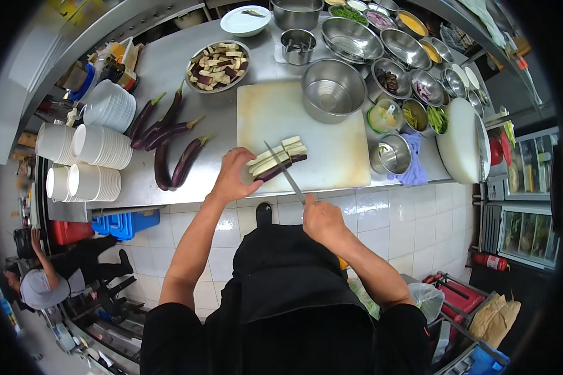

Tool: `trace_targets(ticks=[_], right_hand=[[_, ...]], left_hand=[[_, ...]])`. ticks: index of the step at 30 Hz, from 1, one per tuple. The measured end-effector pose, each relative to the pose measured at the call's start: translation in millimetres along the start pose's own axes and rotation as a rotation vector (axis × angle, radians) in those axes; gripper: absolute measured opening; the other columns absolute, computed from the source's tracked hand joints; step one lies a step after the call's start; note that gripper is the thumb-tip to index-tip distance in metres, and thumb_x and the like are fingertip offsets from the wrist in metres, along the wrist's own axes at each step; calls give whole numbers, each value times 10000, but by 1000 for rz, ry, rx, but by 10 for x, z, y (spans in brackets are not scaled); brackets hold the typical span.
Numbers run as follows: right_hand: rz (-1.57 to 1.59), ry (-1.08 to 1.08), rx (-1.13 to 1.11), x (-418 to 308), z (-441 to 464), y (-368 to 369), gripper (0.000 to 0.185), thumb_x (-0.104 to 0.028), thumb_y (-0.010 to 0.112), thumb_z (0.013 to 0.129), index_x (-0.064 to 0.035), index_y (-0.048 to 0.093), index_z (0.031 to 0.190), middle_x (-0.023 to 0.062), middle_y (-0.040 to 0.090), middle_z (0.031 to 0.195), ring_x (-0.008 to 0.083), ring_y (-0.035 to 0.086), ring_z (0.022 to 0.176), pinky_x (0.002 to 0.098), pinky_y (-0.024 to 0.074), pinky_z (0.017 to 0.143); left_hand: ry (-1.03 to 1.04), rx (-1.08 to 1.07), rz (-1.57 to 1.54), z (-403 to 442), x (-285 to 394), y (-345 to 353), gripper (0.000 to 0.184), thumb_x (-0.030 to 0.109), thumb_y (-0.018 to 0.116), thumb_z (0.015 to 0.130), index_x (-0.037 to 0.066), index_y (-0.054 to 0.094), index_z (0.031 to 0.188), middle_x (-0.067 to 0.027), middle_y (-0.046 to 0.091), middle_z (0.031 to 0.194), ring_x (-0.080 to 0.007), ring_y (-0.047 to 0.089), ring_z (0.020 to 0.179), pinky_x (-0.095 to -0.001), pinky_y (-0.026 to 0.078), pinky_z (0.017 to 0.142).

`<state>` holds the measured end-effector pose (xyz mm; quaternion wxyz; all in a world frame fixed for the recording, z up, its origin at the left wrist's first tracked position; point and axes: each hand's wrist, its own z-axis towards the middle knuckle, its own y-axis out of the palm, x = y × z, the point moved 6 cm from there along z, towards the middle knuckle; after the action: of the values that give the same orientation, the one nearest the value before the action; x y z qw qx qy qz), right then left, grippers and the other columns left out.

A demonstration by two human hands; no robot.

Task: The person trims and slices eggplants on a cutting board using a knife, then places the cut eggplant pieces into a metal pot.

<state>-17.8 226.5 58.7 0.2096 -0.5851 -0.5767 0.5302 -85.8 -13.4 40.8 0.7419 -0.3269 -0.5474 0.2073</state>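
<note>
Cut eggplant (269, 167), its pale flesh and purple skin showing, lies near the front of the white cutting board (266, 112). My left hand (233, 177) steadies its left end, with the fingers at the far side and the thumb at the near side. In my right hand (323, 219), closed round the handle, is a kitchen knife (292, 183). Its blade slants up and left across the eggplant, and shorter pieces lie right of the blade. Several whole eggplants (162, 128) rest left of the board. Behind them stands a metal bowl (247, 74) of cut eggplant pieces (218, 65).
A steel pot (333, 94) stands on the board's back right. Several metal bowls (391, 154) of ingredients crowd the right side beside a purple cloth (414, 164). Stacked white tubs (100, 147) line the left edge. Another person (50, 284) is at the far left.
</note>
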Motion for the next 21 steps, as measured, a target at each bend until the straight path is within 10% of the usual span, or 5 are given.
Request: trace_targets(ticks=[21], right_hand=[[23, 60, -34, -90, 330, 559, 358, -94, 455, 886, 79, 520, 1193, 295, 679, 846, 461, 675, 798, 566, 521, 729]], left_hand=[[83, 177, 10, -9, -217, 381, 438, 197, 763, 681, 89, 651, 1090, -143, 580, 1140, -342, 542, 1118, -448, 416, 965]])
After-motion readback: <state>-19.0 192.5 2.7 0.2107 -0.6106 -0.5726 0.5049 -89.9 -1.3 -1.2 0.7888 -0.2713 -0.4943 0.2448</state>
